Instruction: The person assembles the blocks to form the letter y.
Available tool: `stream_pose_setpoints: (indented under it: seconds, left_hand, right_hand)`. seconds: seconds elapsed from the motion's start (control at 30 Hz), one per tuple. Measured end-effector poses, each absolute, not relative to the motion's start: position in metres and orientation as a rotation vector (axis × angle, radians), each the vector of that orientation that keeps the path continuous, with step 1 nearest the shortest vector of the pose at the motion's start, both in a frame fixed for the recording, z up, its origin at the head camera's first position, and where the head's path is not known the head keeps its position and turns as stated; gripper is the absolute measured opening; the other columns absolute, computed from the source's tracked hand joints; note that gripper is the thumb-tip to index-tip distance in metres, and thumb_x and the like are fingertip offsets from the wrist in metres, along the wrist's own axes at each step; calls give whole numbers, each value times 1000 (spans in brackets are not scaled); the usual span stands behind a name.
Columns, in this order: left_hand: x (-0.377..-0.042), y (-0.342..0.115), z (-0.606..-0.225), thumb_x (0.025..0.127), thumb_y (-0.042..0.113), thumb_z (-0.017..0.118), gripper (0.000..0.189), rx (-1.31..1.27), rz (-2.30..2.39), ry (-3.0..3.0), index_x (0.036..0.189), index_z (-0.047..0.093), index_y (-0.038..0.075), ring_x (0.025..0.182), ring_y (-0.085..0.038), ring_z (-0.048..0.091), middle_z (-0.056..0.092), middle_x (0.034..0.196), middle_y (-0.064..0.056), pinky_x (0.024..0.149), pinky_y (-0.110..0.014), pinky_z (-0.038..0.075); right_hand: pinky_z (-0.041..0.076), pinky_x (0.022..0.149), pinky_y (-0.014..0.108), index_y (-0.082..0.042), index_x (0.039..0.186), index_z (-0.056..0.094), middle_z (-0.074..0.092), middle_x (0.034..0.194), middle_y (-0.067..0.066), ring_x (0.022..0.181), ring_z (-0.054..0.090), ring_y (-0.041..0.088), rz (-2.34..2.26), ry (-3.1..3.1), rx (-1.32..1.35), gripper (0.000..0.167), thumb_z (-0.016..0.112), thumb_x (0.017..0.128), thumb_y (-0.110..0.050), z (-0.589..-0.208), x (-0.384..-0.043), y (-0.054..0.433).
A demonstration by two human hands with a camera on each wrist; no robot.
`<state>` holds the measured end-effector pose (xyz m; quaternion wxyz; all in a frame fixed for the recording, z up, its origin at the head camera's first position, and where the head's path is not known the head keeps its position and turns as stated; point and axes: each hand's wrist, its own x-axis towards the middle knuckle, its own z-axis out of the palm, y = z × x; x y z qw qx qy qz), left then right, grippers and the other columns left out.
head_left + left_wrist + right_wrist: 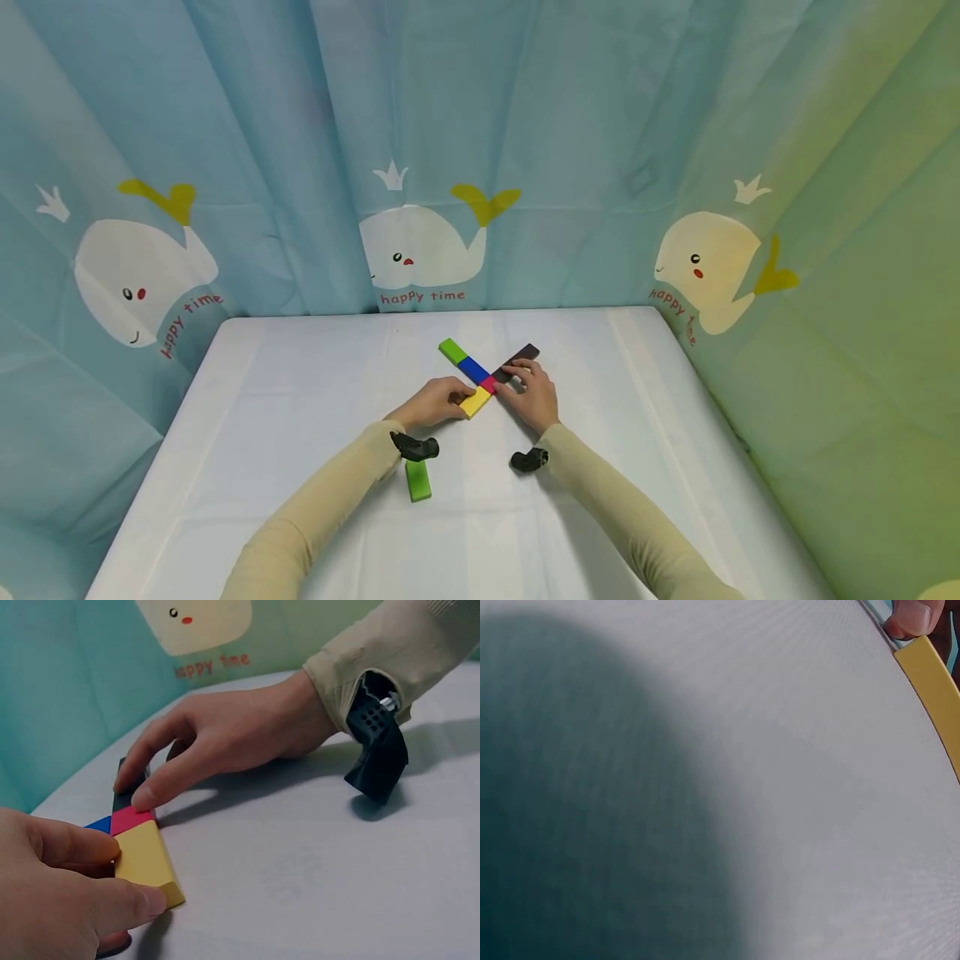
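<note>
Small coloured blocks lie end to end in a cross-like shape on the white table. My left hand (438, 402) pinches the yellow block (142, 859) between thumb and index finger, its end against the red block (132, 818). My right hand (536, 396) holds the black block (529, 351) from across it, index fingertip on its far side and thumb at its joint with the red block. A blue block (474, 370) runs up-left from the red one, followed by a green block (452, 351). In the right wrist view only the yellow block (934, 690) and some left fingertips show.
A loose green block (418, 481) lies nearer me, beside my left forearm. Black wrist devices (529, 460) hang at both cuffs. The white table (300, 367) ends at a blue curtain (525, 100) with whale prints, at the back and sides.
</note>
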<state>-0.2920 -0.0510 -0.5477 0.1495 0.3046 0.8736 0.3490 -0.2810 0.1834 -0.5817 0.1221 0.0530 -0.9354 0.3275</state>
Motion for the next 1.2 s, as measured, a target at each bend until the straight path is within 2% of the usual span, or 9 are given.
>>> stream_pose_setpoints:
  seconds: [0.37, 0.97, 1.2]
  left_hand:
    - [-294, -51, -547, 86, 12, 76, 44, 874, 986, 2502, 128, 64, 5, 96, -14, 58, 64, 115, -5, 88, -31, 49]
    - [-291, -57, -551, 87, 15, 76, 46, 865, 1028, 2484, 129, 62, 5, 97, -14, 60, 65, 113, -5, 88, -31, 50]
    - [-288, -65, -551, 89, 16, 74, 46, 851, 1089, 2470, 131, 60, 4, 97, -13, 61, 64, 119, -6, 88, -30, 50]
  right_hand:
    - [40, 91, 49, -16, 121, 70, 54, 132, 7, 100, 59, 27, 960, -2721, 173, 43, 75, 85, -41, -582, -281, 184]
    - [40, 92, 49, -16, 121, 70, 53, 134, 7, 101, 58, 27, 956, -2743, 152, 43, 74, 86, -40, -583, -279, 182]
    - [40, 91, 50, -15, 121, 70, 53, 133, 8, 101, 59, 28, 946, -2725, 168, 43, 75, 86, -39, -583, -281, 184]
